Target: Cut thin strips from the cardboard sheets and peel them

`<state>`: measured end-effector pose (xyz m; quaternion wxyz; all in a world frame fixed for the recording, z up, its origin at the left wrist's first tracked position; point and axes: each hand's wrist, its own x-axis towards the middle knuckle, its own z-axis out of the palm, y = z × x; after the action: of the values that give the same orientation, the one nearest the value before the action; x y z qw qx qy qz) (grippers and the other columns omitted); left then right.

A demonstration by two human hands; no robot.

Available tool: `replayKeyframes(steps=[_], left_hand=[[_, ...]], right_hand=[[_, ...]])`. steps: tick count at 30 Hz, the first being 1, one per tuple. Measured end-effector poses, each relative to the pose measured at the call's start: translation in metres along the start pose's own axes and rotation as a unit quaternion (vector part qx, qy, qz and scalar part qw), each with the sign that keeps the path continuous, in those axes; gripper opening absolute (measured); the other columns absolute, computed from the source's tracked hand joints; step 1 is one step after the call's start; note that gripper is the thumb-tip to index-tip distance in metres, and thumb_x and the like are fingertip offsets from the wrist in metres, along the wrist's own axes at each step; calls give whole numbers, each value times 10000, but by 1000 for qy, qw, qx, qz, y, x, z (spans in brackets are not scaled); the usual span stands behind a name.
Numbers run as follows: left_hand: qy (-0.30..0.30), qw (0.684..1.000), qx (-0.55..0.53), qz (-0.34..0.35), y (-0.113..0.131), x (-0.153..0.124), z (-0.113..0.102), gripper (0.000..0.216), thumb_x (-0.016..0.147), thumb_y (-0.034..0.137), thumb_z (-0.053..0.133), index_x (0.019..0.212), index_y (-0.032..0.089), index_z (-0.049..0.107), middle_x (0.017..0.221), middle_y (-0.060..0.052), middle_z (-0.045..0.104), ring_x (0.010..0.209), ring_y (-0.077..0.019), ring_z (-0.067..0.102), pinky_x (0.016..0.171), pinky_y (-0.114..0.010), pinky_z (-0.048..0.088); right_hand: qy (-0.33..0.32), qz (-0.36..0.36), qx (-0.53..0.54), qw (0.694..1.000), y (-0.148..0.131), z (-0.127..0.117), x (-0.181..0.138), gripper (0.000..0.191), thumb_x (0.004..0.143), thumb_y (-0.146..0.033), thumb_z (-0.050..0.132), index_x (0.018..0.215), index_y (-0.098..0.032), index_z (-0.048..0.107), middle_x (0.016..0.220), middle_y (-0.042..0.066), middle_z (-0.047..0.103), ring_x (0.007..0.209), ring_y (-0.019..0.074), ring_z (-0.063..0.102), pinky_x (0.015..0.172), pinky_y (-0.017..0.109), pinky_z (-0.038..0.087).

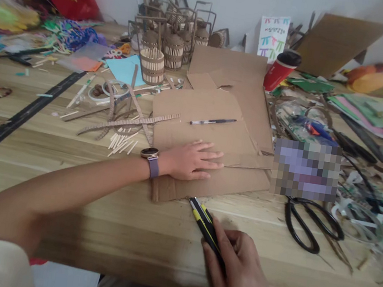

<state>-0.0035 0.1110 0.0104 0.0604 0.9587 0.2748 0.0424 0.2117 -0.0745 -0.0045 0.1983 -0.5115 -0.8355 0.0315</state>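
Note:
My left hand [194,160] lies flat on a brown cardboard sheet [178,134], fingers spread and pointing right. A watch with a purple strap [153,166] is on that wrist. In my right hand [241,266] is a black and yellow utility knife [208,227], gripped between thumb and fingers. Its tip points up and left, close to the cardboard's near edge; whether it touches the edge I cannot tell. A pen [212,121] rests on the cardboard beyond my left hand. A narrow cardboard strip [246,161] lies across the sheet beside my left fingertips.
Black-handled scissors [303,227] lie right of the cardboard. Behind stand several small woven lantern-like baskets [173,49] and a red cup with a black lid [280,73]. Short sticks [122,143] and curved strips [130,122] are scattered at left. Clutter and a blurred-out patch fill the right.

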Motion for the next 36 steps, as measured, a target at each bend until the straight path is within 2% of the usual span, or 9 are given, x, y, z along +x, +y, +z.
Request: replayKeyframes(steps=[9, 16, 22, 25, 28, 32, 36], left_hand=[[-3, 1000, -1, -1, 0, 0, 0, 515, 1005, 456, 373, 1481, 259, 377, 1592, -30, 267, 1469, -328, 187, 1181, -540, 153], [-2, 1000, 7, -13, 2, 3, 1, 510, 1005, 462, 366, 1475, 267, 384, 1590, -28, 272, 1468, -325, 187, 1175, -548, 152], [41, 998, 23, -51, 13, 14, 3, 514, 1003, 466, 356, 1483, 285, 366, 1581, -54, 295, 1459, -345, 203, 1146, -617, 139], [55, 997, 49, -26, 15, 6, -4, 488, 1013, 425, 350, 1483, 296, 365, 1587, -52, 279, 1464, -333, 196, 1156, -615, 104], [23, 999, 47, 11, 11, -11, -9, 454, 1014, 445, 340, 1452, 348, 407, 1591, -10, 265, 1472, -342, 159, 1136, -671, 72], [-29, 999, 11, -29, 6, -28, -8, 477, 1002, 517, 319, 1459, 390, 376, 1605, 14, 219, 1468, -383, 142, 1105, -705, 136], [-27, 999, -1, -42, 7, -29, -6, 461, 1011, 486, 320, 1459, 392, 373, 1607, 23, 211, 1474, -364, 135, 1120, -689, 121]], right_hand=[[-6, -6, 3, 1000, -4, 2, 2, 502, 942, -353, 527, 1379, -107, 493, 924, 109, 568, 803, 213, 610, 642, 317, 595], [-25, 10, 22, 999, 1, -4, 2, 518, 944, -356, 528, 1423, -175, 452, 972, 107, 586, 848, 219, 622, 694, 337, 592], [-16, 33, 16, 999, 14, -8, -3, 551, 941, -368, 526, 1462, -236, 407, 990, 96, 590, 869, 225, 628, 721, 351, 582], [-19, 32, 14, 999, 17, -8, -2, 561, 935, -368, 537, 1464, -245, 399, 991, 86, 579, 875, 217, 624, 727, 340, 578], [-27, 35, 13, 999, 18, -8, 0, 572, 941, -370, 526, 1478, -255, 368, 990, 82, 566, 866, 211, 619, 718, 337, 576], [-22, 25, 9, 999, 17, -8, 2, 555, 940, -383, 524, 1462, -251, 390, 993, 88, 568, 855, 218, 617, 711, 352, 571], [-16, 20, 10, 1000, 15, -7, 2, 540, 940, -375, 525, 1452, -247, 411, 973, 85, 570, 842, 217, 621, 715, 353, 566]])
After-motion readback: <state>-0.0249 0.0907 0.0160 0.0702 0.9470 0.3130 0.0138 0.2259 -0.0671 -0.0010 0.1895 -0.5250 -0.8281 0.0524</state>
